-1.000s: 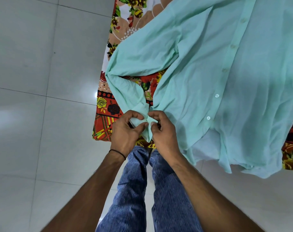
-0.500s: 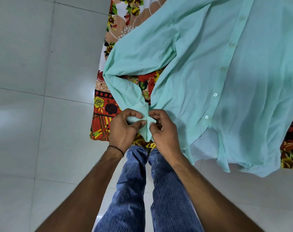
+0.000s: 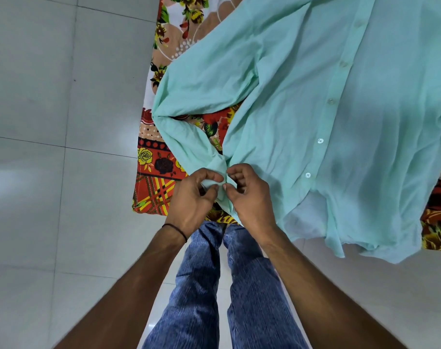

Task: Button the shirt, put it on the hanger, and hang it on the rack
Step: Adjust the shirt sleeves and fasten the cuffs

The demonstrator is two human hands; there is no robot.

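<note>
Shirt (image 3: 302,109), pale mint, lies front-up in the head view. It is spread on a flowered bedcover (image 3: 159,177), and its hem hangs over the near edge toward the tiled floor (image 3: 63,96). One sleeve (image 3: 189,137) bends back toward the person, and its cuff (image 3: 210,183) sits between both hands. The left hand (image 3: 191,197) pinches the cuff's fabric with thumb and curled fingers. The right hand (image 3: 249,197) pinches the facing edge, the two thumb tips almost meeting. I judge that the cuff button is being fastened. Buttons (image 3: 320,141) run along the front placket and its sides lie together, so the front looks done, though I cannot tell about the lowest stretch. No hanger or rack is in view, so both later steps seem not yet begun.
</note>
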